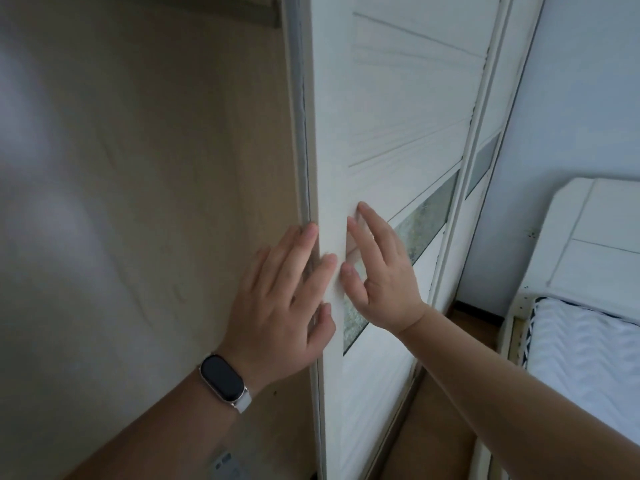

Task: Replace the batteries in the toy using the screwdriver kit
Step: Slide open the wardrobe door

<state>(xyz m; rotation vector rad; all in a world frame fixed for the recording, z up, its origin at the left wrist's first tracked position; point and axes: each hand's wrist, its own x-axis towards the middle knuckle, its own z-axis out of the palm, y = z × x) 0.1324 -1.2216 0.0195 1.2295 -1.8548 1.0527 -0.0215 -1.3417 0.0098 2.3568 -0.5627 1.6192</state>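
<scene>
Against one white sliding door (pixel 398 116), two hands press flat: left hand (pixel 277 306), bearing one wristband (pixel 223 381), and right hand (pixel 384 278), fingers straight, holding nothing. Where the toy is cannot be told.

One head view looks forward, close against a door (pixel 391 116) that fills the middle from 12 to 6 o'clock. The left hand (pixel 280 306) and right hand (pixel 381 271) lie flat on it just below centre, arms entering from 7 and 4 o'clock. A bed (pixel 585 341) shows at 3 o'clock.
</scene>
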